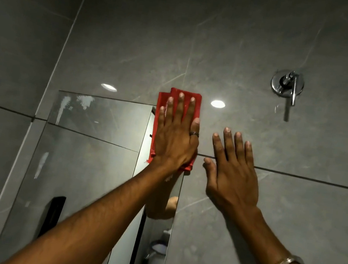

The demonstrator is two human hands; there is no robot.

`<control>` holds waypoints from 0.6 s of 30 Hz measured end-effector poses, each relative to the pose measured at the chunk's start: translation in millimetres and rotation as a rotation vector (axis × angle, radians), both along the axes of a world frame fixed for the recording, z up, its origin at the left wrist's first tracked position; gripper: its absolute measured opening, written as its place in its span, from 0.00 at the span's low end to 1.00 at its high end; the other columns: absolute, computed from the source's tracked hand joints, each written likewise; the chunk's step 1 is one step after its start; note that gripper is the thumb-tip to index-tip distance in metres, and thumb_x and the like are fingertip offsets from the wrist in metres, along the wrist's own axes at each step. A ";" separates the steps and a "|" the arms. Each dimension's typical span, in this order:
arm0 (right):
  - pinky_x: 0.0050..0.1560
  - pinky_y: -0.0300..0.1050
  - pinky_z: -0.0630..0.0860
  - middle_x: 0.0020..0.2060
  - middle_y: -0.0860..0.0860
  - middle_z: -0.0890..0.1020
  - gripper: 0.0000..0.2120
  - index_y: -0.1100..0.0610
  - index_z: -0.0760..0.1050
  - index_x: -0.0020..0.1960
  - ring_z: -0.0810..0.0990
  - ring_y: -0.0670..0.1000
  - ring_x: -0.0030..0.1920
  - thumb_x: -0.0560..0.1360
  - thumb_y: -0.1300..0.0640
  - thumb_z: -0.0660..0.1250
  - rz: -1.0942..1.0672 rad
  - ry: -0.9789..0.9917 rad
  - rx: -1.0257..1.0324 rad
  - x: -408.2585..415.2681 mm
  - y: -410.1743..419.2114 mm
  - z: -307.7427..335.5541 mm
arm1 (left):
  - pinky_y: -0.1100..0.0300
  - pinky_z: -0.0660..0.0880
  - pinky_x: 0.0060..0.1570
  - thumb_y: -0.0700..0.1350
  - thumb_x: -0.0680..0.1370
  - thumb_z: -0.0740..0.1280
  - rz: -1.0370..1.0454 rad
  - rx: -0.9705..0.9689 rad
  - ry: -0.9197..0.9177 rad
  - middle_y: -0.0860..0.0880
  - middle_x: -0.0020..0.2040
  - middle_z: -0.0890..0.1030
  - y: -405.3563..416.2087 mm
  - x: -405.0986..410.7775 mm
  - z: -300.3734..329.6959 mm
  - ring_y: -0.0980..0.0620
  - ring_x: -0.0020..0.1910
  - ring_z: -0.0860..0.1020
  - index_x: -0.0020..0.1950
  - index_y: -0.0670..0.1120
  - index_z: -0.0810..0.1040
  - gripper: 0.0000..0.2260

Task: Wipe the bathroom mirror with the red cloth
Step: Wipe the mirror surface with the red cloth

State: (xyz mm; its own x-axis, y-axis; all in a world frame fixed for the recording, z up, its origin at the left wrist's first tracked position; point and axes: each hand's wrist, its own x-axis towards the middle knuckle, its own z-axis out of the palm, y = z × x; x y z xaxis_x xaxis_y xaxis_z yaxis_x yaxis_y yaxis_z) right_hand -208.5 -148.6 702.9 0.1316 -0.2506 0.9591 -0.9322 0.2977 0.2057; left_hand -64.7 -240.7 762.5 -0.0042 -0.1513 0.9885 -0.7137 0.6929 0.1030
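Observation:
The frameless mirror [92,143] hangs on the grey tiled wall at centre left, with white smears near its top left. A folded red cloth [164,100] lies flat over the mirror's top right corner, partly on the tile beside it. My left hand [174,136], with a ring on one finger, presses the cloth against the glass with fingers spread flat. To its right, my right hand [232,167] is flat on the bare tile beside the mirror's edge, holding nothing. My left forearm hides part of the mirror's right side.
A chrome wall tap [288,85] juts from the tile at upper right. Ceiling lights glare off the wall. The mirror reflects a black bar at lower left and a white jug at the bottom. A wall corner runs down the left.

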 end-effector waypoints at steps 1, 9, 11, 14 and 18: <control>0.83 0.54 0.38 0.84 0.52 0.43 0.32 0.49 0.43 0.84 0.39 0.53 0.84 0.84 0.39 0.45 -0.005 0.001 -0.002 0.1 0.7 0.4 | 0.42 0.36 0.82 0.57 0.86 0.45 -0.008 -0.016 -0.026 0.45 0.84 0.37 1.5 -1.8 -1.9 0.44 0.83 0.36 0.83 0.49 0.38 0.29; 0.83 0.55 0.38 0.84 0.52 0.43 0.32 0.49 0.44 0.84 0.39 0.52 0.84 0.84 0.38 0.41 -0.020 -0.029 0.004 5.8 3.6 -12.6 | 0.43 0.37 0.82 0.57 0.86 0.45 -0.074 -0.003 -0.083 0.48 0.84 0.36 4.5 1.3 -83.0 0.46 0.83 0.36 0.84 0.50 0.39 0.29; 0.83 0.54 0.37 0.84 0.51 0.42 0.32 0.50 0.44 0.84 0.38 0.52 0.84 0.84 0.39 0.41 -0.013 -0.032 0.007 6.8 5.3 -12.4 | 0.43 0.37 0.82 0.57 0.86 0.45 -0.065 -0.002 -0.097 0.49 0.84 0.35 5.5 3.0 -73.0 0.46 0.83 0.35 0.83 0.51 0.37 0.29; 0.82 0.53 0.35 0.84 0.51 0.42 0.32 0.49 0.44 0.84 0.38 0.51 0.84 0.84 0.39 0.41 -0.011 -0.035 0.007 8.2 6.4 -11.5 | 0.42 0.38 0.82 0.57 0.86 0.46 -0.042 -0.001 -0.103 0.47 0.84 0.36 9.2 3.0 -32.1 0.46 0.83 0.35 0.84 0.50 0.38 0.29; 0.82 0.51 0.34 0.84 0.51 0.44 0.31 0.49 0.46 0.84 0.38 0.51 0.84 0.84 0.39 0.42 0.007 -0.050 -0.015 10.2 5.4 -11.7 | 0.41 0.40 0.82 0.57 0.86 0.46 -0.014 0.016 -0.089 0.46 0.85 0.38 9.5 2.3 1.0 0.45 0.83 0.36 0.84 0.48 0.40 0.29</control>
State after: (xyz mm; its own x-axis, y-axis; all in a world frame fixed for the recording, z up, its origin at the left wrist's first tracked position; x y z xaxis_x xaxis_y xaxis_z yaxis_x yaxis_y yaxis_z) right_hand -198.2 -143.2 691.2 0.0851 -0.2356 0.9681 -0.9434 0.2935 0.1544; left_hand -62.4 -231.2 763.5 -0.0940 -0.1663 0.9816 -0.7108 0.7015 0.0508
